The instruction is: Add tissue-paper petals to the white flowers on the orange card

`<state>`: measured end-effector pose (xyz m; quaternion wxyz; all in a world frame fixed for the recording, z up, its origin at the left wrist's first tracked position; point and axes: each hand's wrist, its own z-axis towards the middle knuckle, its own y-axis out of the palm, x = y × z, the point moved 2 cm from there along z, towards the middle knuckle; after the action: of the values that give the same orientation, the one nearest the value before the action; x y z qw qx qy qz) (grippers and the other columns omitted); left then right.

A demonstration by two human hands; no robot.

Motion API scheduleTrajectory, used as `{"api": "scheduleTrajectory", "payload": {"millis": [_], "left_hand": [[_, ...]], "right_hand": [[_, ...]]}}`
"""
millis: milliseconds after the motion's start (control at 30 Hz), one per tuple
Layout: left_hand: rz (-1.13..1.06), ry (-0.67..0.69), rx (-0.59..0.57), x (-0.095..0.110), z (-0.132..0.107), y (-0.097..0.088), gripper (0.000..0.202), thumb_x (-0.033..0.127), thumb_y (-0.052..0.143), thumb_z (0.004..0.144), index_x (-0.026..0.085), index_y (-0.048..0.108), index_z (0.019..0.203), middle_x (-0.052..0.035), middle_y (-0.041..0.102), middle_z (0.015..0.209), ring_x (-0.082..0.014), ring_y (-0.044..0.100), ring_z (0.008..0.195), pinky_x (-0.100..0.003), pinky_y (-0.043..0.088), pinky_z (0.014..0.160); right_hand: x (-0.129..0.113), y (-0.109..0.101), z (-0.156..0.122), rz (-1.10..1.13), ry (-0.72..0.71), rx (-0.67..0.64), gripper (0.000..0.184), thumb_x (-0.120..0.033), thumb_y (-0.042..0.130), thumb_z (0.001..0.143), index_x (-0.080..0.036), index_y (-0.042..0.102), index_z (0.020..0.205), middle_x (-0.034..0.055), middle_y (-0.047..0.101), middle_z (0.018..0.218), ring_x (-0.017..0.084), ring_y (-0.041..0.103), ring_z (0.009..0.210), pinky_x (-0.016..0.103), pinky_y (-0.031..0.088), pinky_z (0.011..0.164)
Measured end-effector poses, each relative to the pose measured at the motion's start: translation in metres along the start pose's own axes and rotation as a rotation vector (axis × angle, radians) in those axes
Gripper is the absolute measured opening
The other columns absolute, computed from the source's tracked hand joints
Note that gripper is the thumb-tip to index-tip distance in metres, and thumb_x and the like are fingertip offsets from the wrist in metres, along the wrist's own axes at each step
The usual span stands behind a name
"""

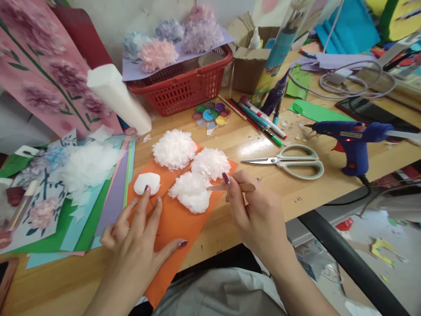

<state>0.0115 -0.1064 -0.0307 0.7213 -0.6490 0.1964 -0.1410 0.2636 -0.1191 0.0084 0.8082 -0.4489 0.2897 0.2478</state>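
Observation:
An orange paper sheet (179, 224) lies on the wooden table in front of me. On it sit three fluffy white tissue flowers (175, 149) (210, 163) (190, 192) and a small flat white pad (147, 183). My left hand (138, 245) rests on the sheet with its fingers spread, fingertips touching the pad's edge. My right hand (255, 210) pinches a thin wooden stick (232, 187) whose tip points at the nearest flower.
Scissors (289, 161) and a blue glue gun (350, 140) lie to the right. Markers (259, 118), a paint palette (211, 114) and a red basket (184, 87) with pastel flowers stand behind. Coloured paper sheets (82, 210) are stacked on the left.

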Motion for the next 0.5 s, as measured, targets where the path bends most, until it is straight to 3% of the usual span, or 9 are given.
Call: {"api": "scheduleTrajectory", "payload": {"millis": [167, 333, 500], "left_hand": [[0.028, 0.039, -0.005, -0.003, 0.0, 0.003, 0.071, 0.063, 0.058, 0.088, 0.02, 0.057, 0.144, -0.0194, 0.036, 0.166, -0.0522, 0.039, 0.141, -0.067, 0.037, 0.098], [0.061, 0.07, 0.002, 0.002, 0.004, -0.001, 0.069, 0.062, 0.051, 0.091, 0.015, 0.061, 0.14, -0.0203, 0.04, 0.163, -0.0516, 0.039, 0.14, -0.066, 0.037, 0.094], [0.065, 0.074, -0.004, 0.007, 0.005, -0.005, 0.069, 0.063, 0.052, 0.091, 0.013, 0.063, 0.138, -0.0191, 0.042, 0.163, -0.0522, 0.041, 0.137, -0.066, 0.037, 0.094]], "right_hand": [[0.01, 0.001, 0.004, 0.125, 0.111, -0.009, 0.04, -0.03, 0.044, 0.104, -0.022, 0.051, 0.065, -0.0006, 0.062, 0.064, 0.012, 0.056, 0.054, 0.026, 0.039, 0.054], [0.022, -0.006, -0.001, 0.336, 0.31, 0.229, 0.046, -0.044, 0.052, 0.103, -0.021, 0.064, 0.065, -0.0013, 0.06, 0.056, 0.013, 0.058, 0.054, 0.027, 0.044, 0.055], [0.03, -0.014, -0.001, 0.44, 0.316, 0.377, 0.043, -0.047, 0.056, 0.1, -0.02, 0.07, 0.069, -0.0015, 0.058, 0.055, 0.012, 0.055, 0.052, 0.027, 0.043, 0.055]]}}
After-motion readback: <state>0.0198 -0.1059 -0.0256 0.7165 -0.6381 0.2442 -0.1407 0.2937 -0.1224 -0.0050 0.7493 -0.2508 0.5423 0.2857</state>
